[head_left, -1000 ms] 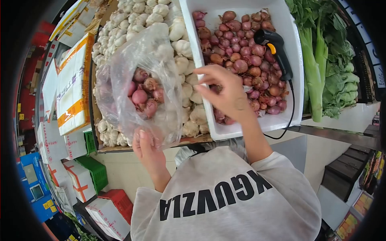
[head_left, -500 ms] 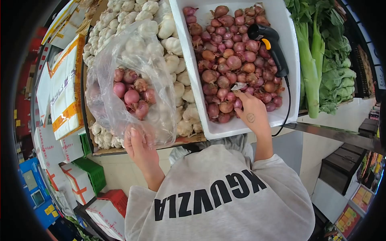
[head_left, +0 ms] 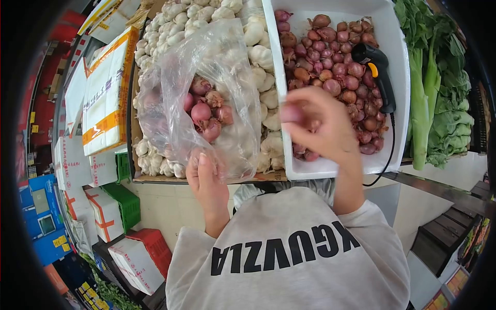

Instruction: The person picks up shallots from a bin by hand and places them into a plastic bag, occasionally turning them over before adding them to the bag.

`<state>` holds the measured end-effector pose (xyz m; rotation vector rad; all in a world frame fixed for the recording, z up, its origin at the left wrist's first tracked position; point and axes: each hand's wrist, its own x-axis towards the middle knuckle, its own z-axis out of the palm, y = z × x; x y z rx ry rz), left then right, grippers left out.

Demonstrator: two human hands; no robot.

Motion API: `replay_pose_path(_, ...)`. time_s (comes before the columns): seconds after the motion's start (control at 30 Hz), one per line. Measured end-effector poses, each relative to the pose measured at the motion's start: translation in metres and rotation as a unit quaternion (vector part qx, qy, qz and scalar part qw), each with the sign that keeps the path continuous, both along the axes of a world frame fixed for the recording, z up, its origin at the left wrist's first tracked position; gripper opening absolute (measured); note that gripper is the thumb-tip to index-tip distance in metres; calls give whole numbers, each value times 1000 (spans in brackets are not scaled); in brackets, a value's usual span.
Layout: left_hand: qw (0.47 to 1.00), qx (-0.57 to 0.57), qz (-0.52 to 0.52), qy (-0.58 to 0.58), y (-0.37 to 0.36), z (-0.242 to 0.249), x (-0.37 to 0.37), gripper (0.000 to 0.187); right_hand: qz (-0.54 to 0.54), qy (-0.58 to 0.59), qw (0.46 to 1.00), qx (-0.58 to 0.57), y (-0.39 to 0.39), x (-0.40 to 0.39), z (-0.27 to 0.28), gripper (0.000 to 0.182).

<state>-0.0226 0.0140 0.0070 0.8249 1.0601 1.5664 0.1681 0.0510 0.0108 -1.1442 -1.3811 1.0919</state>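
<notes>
My left hand [head_left: 209, 181] is closed on the near edge of a clear plastic bag [head_left: 243, 129], thumb on top. Several small red onions [head_left: 201, 112] lie inside the bag, which rests on a bed of garlic bulbs [head_left: 206, 13]. Over the left wall of a white foam box [head_left: 323, 168], my right hand [head_left: 330, 126] grips a small red onion [head_left: 293, 112] between thumb and fingers, blurred by motion. Loose red onions [head_left: 330, 67] fill much of that box, partly hidden under the hand.
A black handheld scanner [head_left: 381, 82] lies on the onions at the right, its cord running over the box's front edge. Leafy green vegetables [head_left: 439, 113] sit to the right. Taped white boxes [head_left: 107, 98] and a green crate [head_left: 124, 204] stand on the left.
My right hand has lifted out of the onion pile and moved left towards the bag, now with an onion in it. My left hand keeps its hold; the whole view has shifted slightly.
</notes>
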Motion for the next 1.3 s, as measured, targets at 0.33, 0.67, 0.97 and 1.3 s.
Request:
replay_pose_path(0.33,999,24,-13,36,-9,0,-9,25,96,89,989,70,41,-71,-7,39)
replay_pose_path(0.67,1000,6,15,13,-1,-2,-2,26,-104,-153,980,-72,-29,48,-42,19)
replay_pose_path(0.97,999,32,1,20,1,-7,-8,19,-129,-411,898,-91,-71,21,-76,32)
replay_pose_path(1.3,996,74,-54,-15,2,-7,-9,17,-101,-430,892,-95,-66,30,-78,39)
